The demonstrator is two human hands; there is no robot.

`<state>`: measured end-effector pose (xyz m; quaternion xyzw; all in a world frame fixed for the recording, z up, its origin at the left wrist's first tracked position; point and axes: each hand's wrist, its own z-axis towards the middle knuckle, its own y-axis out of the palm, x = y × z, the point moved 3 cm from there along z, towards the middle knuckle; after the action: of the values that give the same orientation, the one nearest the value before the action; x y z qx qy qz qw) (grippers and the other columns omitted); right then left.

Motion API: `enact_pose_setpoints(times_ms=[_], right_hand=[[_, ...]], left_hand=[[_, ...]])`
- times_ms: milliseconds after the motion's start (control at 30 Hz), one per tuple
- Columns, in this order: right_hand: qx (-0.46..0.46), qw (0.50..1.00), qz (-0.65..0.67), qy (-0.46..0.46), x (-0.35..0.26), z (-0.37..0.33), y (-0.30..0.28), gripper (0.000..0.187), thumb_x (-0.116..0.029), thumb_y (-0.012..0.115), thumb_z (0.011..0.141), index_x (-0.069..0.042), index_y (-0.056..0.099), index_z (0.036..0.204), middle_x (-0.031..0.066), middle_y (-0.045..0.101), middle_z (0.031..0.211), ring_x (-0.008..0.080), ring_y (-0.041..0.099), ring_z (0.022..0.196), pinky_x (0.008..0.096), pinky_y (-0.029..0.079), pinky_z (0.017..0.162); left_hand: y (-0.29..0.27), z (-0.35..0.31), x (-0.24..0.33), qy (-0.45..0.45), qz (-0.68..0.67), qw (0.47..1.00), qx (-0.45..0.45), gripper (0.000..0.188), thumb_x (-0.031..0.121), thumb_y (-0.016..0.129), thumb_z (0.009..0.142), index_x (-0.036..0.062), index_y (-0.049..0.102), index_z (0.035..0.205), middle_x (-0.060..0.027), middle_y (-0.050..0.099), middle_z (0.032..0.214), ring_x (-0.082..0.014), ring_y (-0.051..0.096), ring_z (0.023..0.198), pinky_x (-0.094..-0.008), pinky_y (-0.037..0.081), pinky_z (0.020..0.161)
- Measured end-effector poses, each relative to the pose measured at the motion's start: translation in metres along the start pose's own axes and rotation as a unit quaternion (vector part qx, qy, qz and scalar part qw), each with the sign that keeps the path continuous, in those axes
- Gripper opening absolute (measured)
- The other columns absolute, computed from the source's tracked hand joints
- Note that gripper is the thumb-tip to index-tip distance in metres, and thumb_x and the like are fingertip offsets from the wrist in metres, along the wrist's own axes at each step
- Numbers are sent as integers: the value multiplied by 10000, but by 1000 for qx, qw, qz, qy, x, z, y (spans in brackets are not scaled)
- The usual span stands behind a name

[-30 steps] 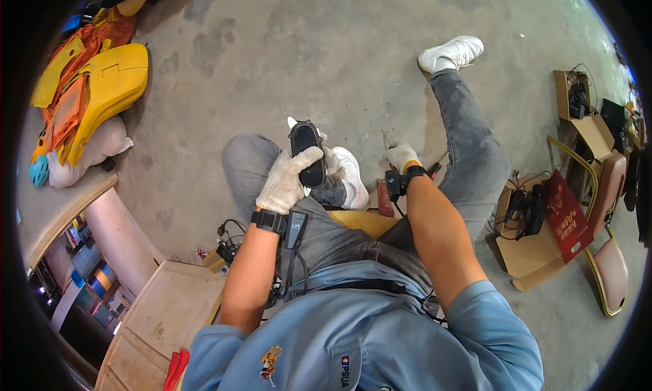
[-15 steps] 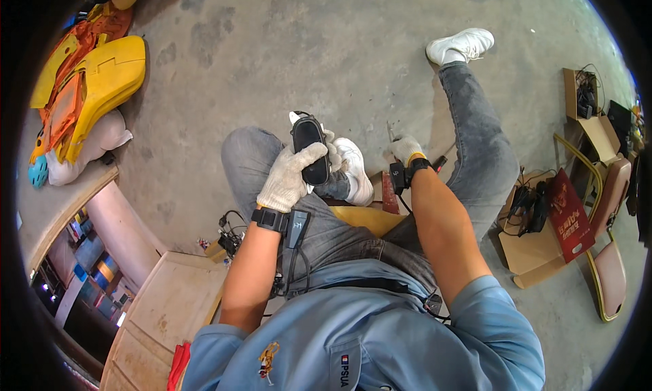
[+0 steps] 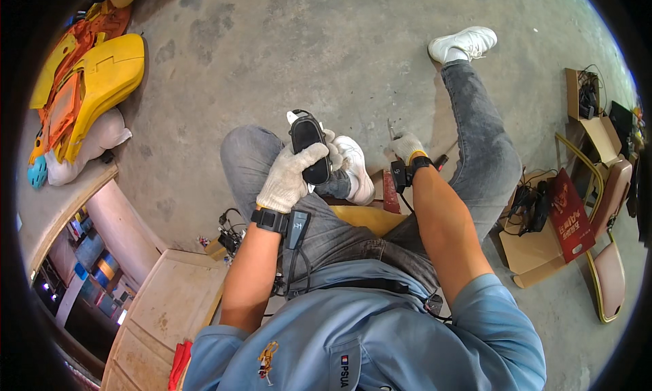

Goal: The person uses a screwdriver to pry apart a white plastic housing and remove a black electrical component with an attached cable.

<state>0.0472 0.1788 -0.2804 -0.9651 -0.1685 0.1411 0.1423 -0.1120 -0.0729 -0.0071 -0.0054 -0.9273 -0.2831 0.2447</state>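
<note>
White shoe (image 3: 354,173) near left hand (image 3: 286,177); boxes (image 3: 533,255) right

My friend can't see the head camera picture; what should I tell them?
A blue-shirted person grips a long black oval object in a pale-gloved left hand. A thin grey item sticks out by the similarly gloved right hand. Curved yellow and orange panels sit at left; an open brown cardboard box of black cables, at right.

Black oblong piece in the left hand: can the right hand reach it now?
Probably yes: the right hand, holding a thin tool, is nearby, and the upper part of the black oblong piece is clear of the left hand.
</note>
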Motion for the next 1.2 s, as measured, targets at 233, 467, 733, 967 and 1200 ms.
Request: enact_pose_setpoints(times_ms=[233,467,733,967,1200], right_hand=[[2,1000,-1,-14,-4,-5,-7,354,-255,799,785,-2,796,1033,157,767,821,271,747,698,410,576,643],[12,999,26,-14,-5,-9,-9,351,-230,783,792,0,787,1057,135,758,810,249,727,676,398,575,630],[-2,1000,21,-14,8,9,1,279,-190,743,815,10,773,1008,128,741,789,242,711,655,397,560,603],[-9,999,-16,-37,15,14,5,271,-204,738,843,6,771,1011,136,760,831,268,733,704,420,572,643],[14,1000,-7,2,12,7,0,312,-212,750,835,-4,786,1064,158,769,849,284,743,728,429,578,668]], left_hand=[[-6,1,-3,-12,34,999,14,490,37,770,928,-38,587,1377,-89,733,1041,-256,764,964,-380,635,878],[1,-4,2,-3,25,999,26,458,32,772,923,-30,600,1344,-90,725,1047,-252,756,962,-364,621,884],[0,-7,2,-2,18,999,38,448,29,761,926,-43,597,1337,-106,723,1051,-259,749,996,-377,614,901],[-1,-1,0,-4,9,1000,10,469,92,765,943,-48,588,1354,-100,733,1042,-257,741,1008,-381,614,922],[3,-2,2,0,25,999,29,451,70,749,941,-61,596,1344,-105,724,1047,-238,732,983,-367,611,912]])
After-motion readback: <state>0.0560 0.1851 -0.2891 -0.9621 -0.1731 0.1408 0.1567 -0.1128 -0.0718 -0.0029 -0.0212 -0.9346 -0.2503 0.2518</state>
